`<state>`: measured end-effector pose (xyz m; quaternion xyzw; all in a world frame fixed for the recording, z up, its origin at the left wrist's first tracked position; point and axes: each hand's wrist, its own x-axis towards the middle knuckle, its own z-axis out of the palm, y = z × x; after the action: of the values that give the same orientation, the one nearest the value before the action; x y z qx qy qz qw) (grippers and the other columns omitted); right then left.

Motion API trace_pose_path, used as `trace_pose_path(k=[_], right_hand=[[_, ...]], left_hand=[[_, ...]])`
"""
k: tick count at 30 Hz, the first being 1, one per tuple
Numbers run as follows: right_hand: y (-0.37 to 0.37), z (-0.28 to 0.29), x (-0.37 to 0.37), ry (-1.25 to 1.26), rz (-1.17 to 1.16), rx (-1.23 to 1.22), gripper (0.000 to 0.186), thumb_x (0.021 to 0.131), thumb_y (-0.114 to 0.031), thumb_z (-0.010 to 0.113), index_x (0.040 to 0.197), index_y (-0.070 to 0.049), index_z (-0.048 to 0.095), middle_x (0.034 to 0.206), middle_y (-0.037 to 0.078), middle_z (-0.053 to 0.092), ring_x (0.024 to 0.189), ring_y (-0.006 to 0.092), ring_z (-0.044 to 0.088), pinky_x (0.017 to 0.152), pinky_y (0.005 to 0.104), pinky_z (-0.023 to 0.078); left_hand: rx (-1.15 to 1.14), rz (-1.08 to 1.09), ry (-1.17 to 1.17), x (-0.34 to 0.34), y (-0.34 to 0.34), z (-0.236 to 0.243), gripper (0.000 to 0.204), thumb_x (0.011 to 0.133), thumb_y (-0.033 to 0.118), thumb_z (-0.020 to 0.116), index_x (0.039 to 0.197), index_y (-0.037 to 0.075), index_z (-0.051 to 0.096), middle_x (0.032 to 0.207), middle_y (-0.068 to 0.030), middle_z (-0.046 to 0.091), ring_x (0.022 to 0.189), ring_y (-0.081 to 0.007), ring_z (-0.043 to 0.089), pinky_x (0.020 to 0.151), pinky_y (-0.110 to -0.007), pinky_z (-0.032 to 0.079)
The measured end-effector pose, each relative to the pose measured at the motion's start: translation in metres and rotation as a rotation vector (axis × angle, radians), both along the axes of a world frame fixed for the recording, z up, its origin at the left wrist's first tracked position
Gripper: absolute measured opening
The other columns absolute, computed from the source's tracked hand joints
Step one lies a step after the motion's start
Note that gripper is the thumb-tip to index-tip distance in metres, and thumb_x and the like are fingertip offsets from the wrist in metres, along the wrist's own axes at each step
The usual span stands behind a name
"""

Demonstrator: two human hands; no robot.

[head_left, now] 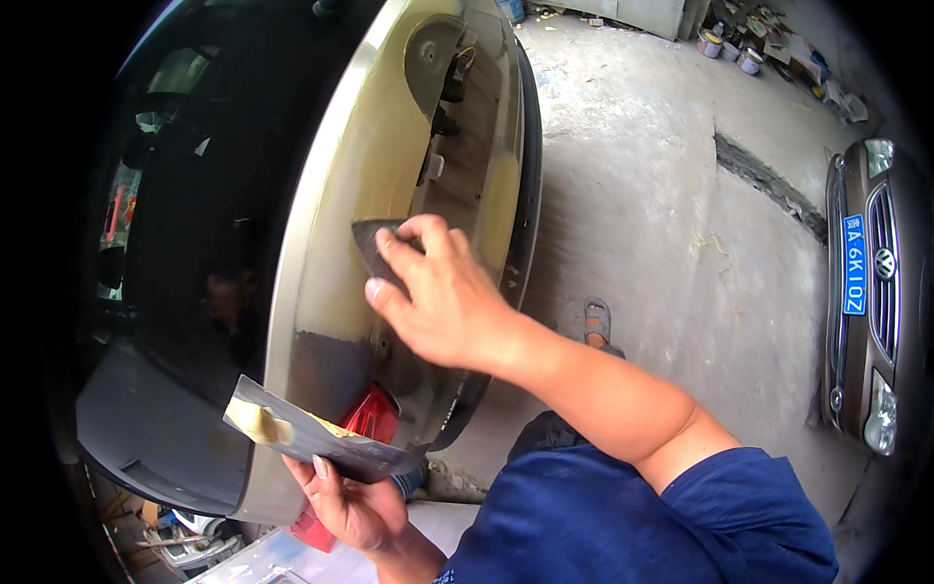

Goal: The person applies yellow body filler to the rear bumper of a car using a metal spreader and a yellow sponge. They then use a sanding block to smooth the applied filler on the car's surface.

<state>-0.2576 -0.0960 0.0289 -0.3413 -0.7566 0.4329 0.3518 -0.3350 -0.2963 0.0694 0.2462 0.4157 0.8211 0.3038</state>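
Observation:
My right hand (pixel 443 292) pinches a thin dark putty spreader (pixel 370 243) and holds it against the car's rear body panel (pixel 336 234). Pale yellow putty (pixel 384 127) coats much of that panel, with a grey patch below it. Lower down, my left hand (pixel 355 501) grips the edge of a flat grey mixing board (pixel 316 428), tilted, with a lump of yellow putty (pixel 255 423) at its far left end. More putty shows along the board's upper edge. Behind the board sits a red tail light (pixel 372 414), partly covered.
An open lamp recess (pixel 428 63) with loose wiring lies at the panel's far end. The dark rear window (pixel 214 243) stretches along the left. A second car (pixel 880 292) stands at the right. Paint cans (pixel 710 42) and scrap lie beyond a cracked concrete floor (pixel 632 175).

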Motion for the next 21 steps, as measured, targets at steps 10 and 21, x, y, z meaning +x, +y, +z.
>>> trace_pose_path(k=[10,21], right_hand=[[-0.041,0.017,0.052,0.366,0.373,-0.054,0.048,0.084,-0.025,0.063,0.123,0.001,0.055,0.122,0.019,0.043,0.109,0.0328,0.048,0.094,0.0387,0.041],[0.023,-0.048,0.041,0.032,-0.038,0.083,0.052,0.086,-0.025,0.056,0.130,0.001,0.046,0.128,0.020,0.041,0.115,0.0364,0.042,0.101,0.0421,0.035]], left_hand=[[-0.073,0.006,-0.073,0.003,0.007,0.001,0.045,0.094,0.003,0.042,0.137,0.002,0.033,0.130,-0.0157,0.049,0.119,-0.0245,0.049,0.104,-0.040,0.038],[-0.049,-0.002,0.001,0.010,0.016,-0.001,0.044,0.095,0.003,0.041,0.138,0.004,0.034,0.131,-0.0135,0.048,0.118,-0.0217,0.048,0.102,-0.039,0.040]])
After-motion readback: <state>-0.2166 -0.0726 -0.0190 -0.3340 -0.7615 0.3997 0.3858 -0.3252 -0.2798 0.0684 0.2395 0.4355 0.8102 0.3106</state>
